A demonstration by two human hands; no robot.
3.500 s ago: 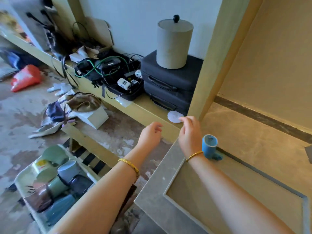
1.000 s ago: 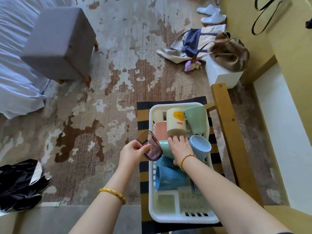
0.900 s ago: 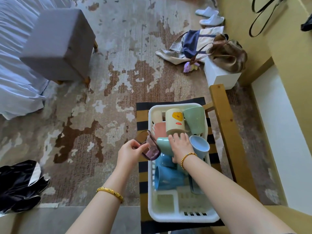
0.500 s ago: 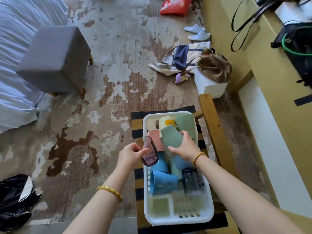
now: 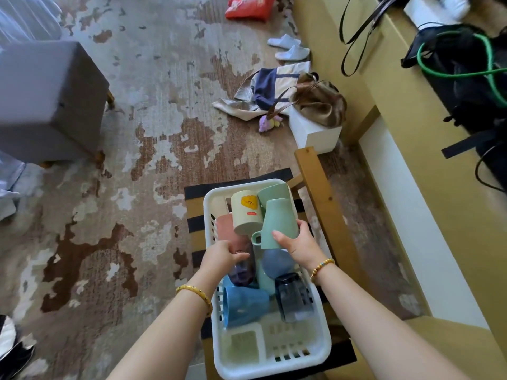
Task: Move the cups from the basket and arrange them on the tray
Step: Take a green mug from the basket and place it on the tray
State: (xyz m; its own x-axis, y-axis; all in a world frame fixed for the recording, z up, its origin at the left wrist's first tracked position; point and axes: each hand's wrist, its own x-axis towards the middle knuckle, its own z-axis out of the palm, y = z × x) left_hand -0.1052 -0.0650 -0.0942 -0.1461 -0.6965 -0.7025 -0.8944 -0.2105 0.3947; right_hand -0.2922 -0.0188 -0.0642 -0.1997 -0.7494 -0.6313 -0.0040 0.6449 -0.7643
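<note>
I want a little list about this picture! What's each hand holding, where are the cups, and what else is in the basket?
left hand: holds a purple see-through cup
right hand: holds a green mug, lifted over the white basket
other cups in the basket: cream cup, blue cup, dark glass
tray: not in view

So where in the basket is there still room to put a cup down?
The near end of the white basket is bare, just below the blue cup and the dark glass cup. The far end is crowded: the cream mug and other cups are piled together there.
</note>
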